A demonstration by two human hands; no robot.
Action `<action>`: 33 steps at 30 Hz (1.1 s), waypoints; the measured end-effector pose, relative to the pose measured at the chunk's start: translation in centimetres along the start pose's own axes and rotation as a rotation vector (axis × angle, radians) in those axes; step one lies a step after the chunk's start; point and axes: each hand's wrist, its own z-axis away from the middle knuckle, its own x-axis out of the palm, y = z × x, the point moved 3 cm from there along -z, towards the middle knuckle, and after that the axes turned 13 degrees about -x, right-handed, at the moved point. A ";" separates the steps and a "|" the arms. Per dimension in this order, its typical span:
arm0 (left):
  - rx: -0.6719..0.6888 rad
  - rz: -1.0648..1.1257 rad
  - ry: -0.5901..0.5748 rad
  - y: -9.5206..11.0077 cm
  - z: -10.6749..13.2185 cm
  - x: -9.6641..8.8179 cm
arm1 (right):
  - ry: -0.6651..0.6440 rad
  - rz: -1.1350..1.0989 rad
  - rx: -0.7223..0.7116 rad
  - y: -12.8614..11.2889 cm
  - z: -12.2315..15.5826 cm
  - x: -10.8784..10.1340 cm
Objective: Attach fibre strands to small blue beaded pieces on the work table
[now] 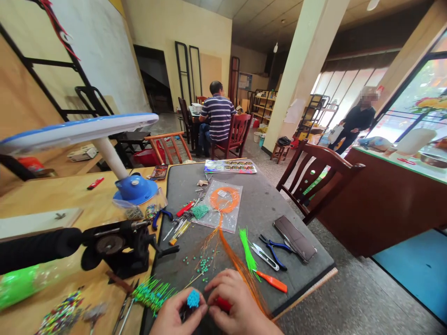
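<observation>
My left hand [178,314], at the bottom centre, is closed around a bundle with a bright blue, beaded-looking tip [193,298]; its lower part is hidden by the fingers. Close beside it, my right hand [233,300] has its fingers curled round a small red object [222,303], mostly covered, so its kind cannot be made out. Small teal beads [202,265] lie scattered just beyond the hands. Long orange strands [230,253] run from a clear bag with an orange coil [223,200] and pass under my right hand. Left of my left hand lie green bristly strands [152,295].
On the dark mat [258,195] lie bright green strands [247,249], snips [264,257], blue-handled pliers [277,251], an orange-handled tool [270,280] and a phone case [295,237]. A black clamped device [115,249] and blue lamp [134,188] stand left. Two people are farther away.
</observation>
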 end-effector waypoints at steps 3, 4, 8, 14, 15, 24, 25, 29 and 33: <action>0.000 -0.003 0.017 0.7 0.4 -0.5 | -0.057 0.055 -0.010 -0.5 -0.4 -0.7; 0.004 0.001 0.028 0.9 0.5 -0.8 | -0.085 0.077 -0.015 -0.5 -0.5 -0.9; -0.027 0.066 0.109 1.1 0.7 -2.2 | -0.196 0.171 -0.071 0.0 -0.7 -1.3; -0.055 0.156 0.169 0.8 1.0 -3.8 | -0.422 0.248 -0.157 0.5 -0.6 -0.4; -0.057 0.162 0.182 0.8 1.1 -3.9 | -0.457 0.253 -0.163 0.5 -0.6 -0.3; -0.047 0.165 0.189 0.5 1.2 -4.2 | -0.563 0.211 -0.203 0.4 -0.4 1.5; -0.048 0.171 0.190 0.5 1.2 -4.2 | -0.565 0.208 -0.208 0.4 -0.4 1.7; -0.053 0.185 0.191 0.3 1.2 -4.2 | -0.578 0.216 -0.218 0.4 -0.5 2.1; -0.059 0.179 0.196 0.2 1.2 -4.3 | -0.569 0.222 -0.237 0.2 -0.6 2.2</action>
